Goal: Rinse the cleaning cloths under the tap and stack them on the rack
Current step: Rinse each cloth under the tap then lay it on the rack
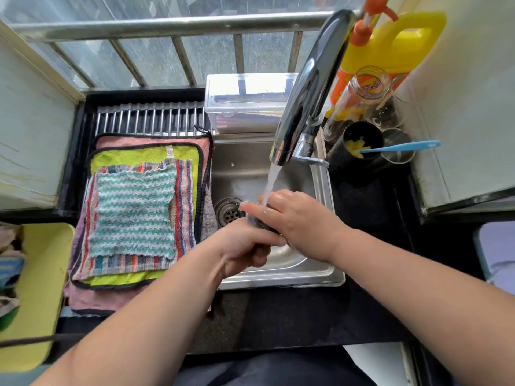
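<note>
While wet: two hands (245,246) (295,215), one cloth (259,222)

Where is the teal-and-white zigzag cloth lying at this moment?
In the head view, the teal-and-white cloth lies topmost on the rack, left of the sink, directly over the multicoloured striped cloth.

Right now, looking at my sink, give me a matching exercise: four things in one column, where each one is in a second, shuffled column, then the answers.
Things
1. teal striped cloth
2. dark cloth
3. yellow jug
4. blue utensil

Places
a. in the dark cup right of the sink
b. topmost on the rack
c. between left hand and right hand, under the tap
d. back right corner

Pairs: 1-b, 2-c, 3-d, 4-a
</note>
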